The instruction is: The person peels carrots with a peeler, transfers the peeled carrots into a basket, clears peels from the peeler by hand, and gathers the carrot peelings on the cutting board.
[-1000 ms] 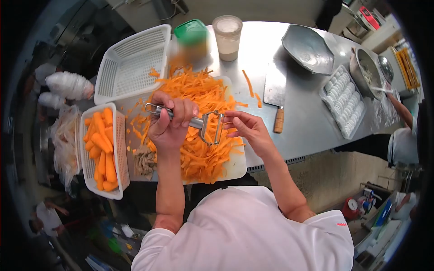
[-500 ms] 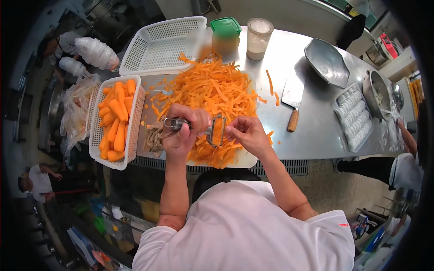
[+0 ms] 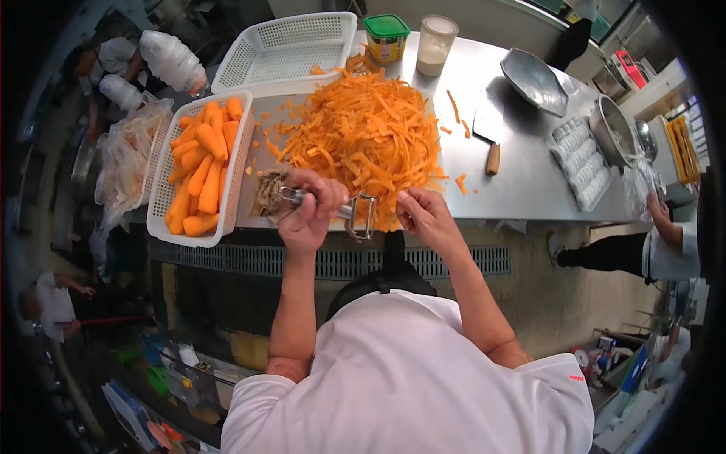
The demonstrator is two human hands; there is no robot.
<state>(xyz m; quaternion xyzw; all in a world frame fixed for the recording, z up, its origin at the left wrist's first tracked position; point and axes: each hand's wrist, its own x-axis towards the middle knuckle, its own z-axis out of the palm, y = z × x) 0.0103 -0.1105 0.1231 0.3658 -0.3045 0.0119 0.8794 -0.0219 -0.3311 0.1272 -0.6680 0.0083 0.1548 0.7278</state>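
My left hand [image 3: 308, 210] is wrapped around the handle of a metal Y-shaped peeler [image 3: 352, 213], its blade end pointing right. Close to that blade, my right hand [image 3: 427, 215] has thumb and fingertips pinched together; what lies between them, if anything, is too small to make out. Just beyond both hands rises a big heap of orange carrot strips [image 3: 363, 129], piled on a mostly covered board. A crumpled brownish cloth [image 3: 268, 194] lies left of my left hand. Further left, whole peeled carrots [image 3: 201, 170] fill a white perforated basket [image 3: 240, 163].
Behind the heap stand another white basket [image 3: 283, 57], a green-lidded tub [image 3: 386, 38] and a clear container [image 3: 436, 45]. To the right lie a cleaver [image 3: 493, 159], a metal tray [image 3: 535, 82] and a tray of white rounds [image 3: 581, 163]. Other people stand at both sides.
Both hands, with the peeler, have drawn back from the heap toward the table's near edge. My right hand has moved slightly away from the blade. The camera view has shifted too.
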